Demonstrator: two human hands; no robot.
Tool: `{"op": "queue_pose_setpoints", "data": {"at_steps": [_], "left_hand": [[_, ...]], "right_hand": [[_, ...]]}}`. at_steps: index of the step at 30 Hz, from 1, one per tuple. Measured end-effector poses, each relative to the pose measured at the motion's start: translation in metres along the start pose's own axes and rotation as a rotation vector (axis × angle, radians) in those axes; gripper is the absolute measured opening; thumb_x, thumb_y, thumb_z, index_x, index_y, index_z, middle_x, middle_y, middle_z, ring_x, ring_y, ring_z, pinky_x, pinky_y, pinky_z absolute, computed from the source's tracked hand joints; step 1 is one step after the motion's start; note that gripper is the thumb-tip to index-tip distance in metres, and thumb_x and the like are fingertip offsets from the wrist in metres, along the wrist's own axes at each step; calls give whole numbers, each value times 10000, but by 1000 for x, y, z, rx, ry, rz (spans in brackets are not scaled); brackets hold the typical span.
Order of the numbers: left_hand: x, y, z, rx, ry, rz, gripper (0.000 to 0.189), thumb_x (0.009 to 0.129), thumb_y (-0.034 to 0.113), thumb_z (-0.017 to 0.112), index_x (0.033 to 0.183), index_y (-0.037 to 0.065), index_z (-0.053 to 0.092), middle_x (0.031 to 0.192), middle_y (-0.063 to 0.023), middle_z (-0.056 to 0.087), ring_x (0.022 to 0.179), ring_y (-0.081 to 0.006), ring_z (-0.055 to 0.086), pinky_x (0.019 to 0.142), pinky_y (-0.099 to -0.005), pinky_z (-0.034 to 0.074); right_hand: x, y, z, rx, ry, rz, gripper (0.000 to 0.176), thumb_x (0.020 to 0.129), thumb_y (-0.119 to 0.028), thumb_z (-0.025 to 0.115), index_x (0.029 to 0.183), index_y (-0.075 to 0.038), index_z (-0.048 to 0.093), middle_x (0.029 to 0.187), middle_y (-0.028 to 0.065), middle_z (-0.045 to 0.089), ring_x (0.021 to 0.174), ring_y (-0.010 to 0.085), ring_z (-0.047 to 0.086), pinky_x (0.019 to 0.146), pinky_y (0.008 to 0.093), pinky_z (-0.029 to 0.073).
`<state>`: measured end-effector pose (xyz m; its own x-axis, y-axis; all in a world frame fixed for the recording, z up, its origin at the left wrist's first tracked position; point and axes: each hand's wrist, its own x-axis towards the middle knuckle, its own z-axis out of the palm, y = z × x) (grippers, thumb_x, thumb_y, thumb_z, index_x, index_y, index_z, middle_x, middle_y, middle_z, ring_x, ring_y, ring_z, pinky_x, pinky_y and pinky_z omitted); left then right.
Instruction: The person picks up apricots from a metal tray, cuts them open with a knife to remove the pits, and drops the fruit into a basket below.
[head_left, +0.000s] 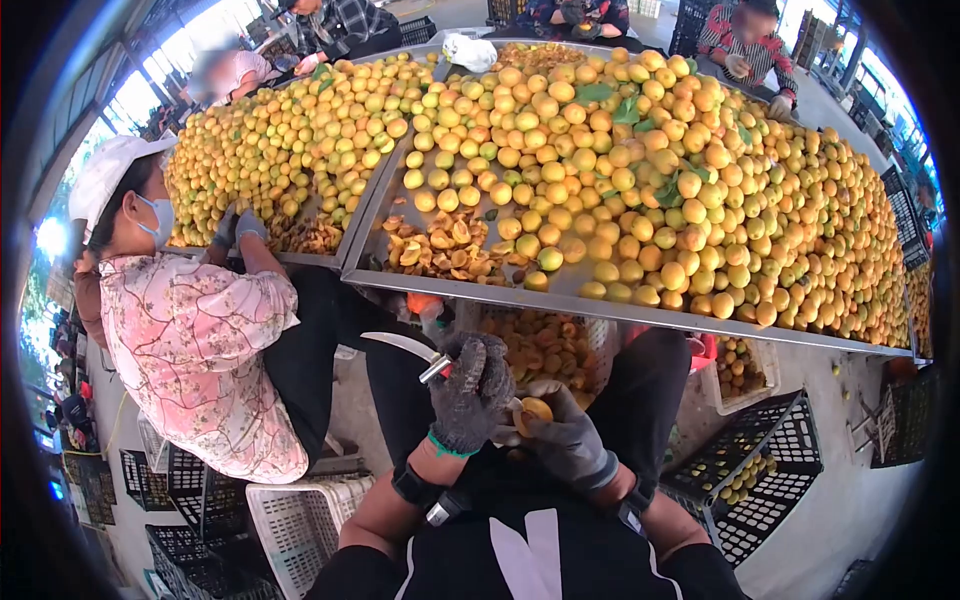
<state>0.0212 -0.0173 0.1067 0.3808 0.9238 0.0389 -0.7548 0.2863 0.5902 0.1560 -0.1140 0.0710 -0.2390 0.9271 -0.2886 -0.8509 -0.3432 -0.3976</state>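
Note:
My left hand [470, 395], in a dark knitted glove, is closed round the handle of a curved knife [405, 347], whose blade points up and left. My right hand [565, 435], in a grey coated glove, holds a yellow-orange fruit [533, 413] between thumb and fingers, close beside my left hand. The fruit looks cut, with a brownish inside partly showing. Ahead, a metal table [560, 303] bears a large heap of whole yellow fruit [640, 180]. Cut halves [445, 245] lie near its front edge. Below it, between my knees, a crate of cut fruit [545, 345] is partly hidden.
A co-worker [200, 330] in a pink patterned top sits close at the left. Other people sit across the table. A white crate [300, 530] stands at lower left, black crates [765, 480] at lower right. A white cloth [470, 52] lies on the table's far side.

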Motion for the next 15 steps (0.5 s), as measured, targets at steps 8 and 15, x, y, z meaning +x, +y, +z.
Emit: {"op": "queue_pose_setpoints", "data": {"at_steps": [8,15], "left_hand": [[3,-1,-8,-41,73,48,156,958,184,575,970,30,599,582,-24,475,454,-110,413,417,-270,360],[-1,-1,-6,-59,46,57,128,952,160,579,988,38,588,657,-39,520,469,-118,439,432,-277,407]], "right_hand": [[7,6,-3,-355,-24,-79,364,942,-66,546,1289,-69,437,1155,108,570,951,165,593,780,276,510],[3,12,6,-426,-28,-144,341,960,-88,519,1287,-71,423,1110,102,562,868,133,560,705,245,475]]}}
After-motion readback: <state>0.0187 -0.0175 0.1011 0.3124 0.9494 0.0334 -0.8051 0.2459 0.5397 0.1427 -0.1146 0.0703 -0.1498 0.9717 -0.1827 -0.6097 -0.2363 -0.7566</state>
